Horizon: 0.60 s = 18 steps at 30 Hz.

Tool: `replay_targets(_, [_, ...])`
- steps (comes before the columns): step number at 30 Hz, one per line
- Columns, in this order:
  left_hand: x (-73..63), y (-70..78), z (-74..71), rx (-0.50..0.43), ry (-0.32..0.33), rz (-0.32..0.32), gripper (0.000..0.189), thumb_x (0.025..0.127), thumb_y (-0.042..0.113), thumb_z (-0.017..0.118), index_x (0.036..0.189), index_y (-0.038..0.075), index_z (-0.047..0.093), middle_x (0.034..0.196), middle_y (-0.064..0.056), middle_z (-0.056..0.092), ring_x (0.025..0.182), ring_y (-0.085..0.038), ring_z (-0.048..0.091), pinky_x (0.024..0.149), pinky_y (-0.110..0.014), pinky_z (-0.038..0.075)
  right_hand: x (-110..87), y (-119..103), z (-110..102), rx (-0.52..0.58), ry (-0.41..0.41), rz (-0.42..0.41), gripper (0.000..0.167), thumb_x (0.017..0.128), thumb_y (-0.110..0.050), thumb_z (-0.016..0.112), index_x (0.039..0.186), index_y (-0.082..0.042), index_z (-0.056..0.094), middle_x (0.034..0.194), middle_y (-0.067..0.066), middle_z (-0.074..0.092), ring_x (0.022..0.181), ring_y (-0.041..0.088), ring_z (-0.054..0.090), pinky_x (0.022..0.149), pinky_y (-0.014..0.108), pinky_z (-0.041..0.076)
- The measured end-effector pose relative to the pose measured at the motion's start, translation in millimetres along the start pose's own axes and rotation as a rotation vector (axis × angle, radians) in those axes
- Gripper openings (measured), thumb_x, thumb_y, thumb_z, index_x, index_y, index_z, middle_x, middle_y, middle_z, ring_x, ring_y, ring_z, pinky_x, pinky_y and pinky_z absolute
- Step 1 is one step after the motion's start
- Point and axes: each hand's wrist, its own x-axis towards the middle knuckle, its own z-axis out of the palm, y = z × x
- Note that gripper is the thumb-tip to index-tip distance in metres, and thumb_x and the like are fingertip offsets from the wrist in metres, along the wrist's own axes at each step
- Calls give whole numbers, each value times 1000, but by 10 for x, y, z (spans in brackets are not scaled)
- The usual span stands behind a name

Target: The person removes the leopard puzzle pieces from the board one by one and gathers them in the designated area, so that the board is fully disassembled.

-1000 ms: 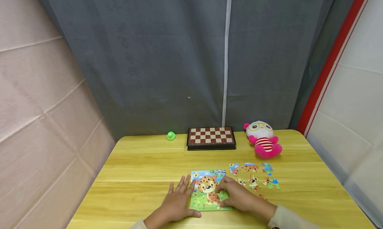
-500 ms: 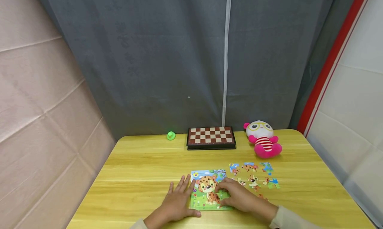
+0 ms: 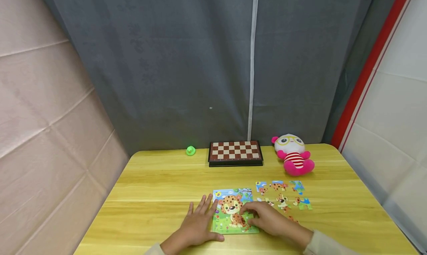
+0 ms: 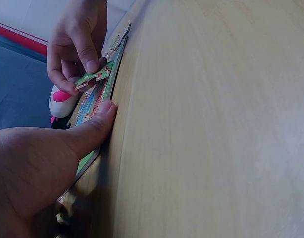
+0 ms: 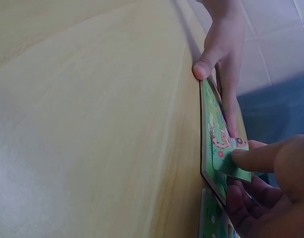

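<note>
A square jigsaw puzzle board (image 3: 230, 205) with a spotted cartoon leopard lies near the front of the table. My left hand (image 3: 197, 225) rests at its left side with fingers spread; in the left wrist view the thumb lies on the board's near edge. Over the right part of the board, my right hand (image 3: 268, 218) pinches a green puzzle piece (image 5: 231, 166) between thumb and fingers. In the left wrist view this piece is tilted, close over the board. The right fingers partly hide it in the head view.
Several loose puzzle pieces (image 3: 282, 201) lie to the board's right, some partly behind the right hand. Along the back of the table (image 3: 160, 188) are a green toy duck (image 3: 191, 151), a chessboard case (image 3: 235, 153) and a pink-and-white plush panda (image 3: 294, 156).
My right hand has shifted slightly to the right with the puzzle piece, and more of the board's lower right corner shows. The left hand has stayed where it was.
</note>
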Motion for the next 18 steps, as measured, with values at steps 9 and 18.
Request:
replay_targets(9, [-2,0,8,2,-2,-3,124,72,89,57,167,22,16,174,-9,3,159,-34,7,120,-71,12,-10,-3,13,28,11,24,22,95,-8,72,113,-20,73,102,-9,69,82,3,55,72,24,49])
replay_targets(18, [-4,4,7,0,-2,-2,124,72,89,57,167,22,15,174,-9,3,159,-34,6,120,-71,12,-57,34,-39,37,35,39,20,97,-11,70,115,-19,73,108,-7,71,85,3,57,74,24,51])
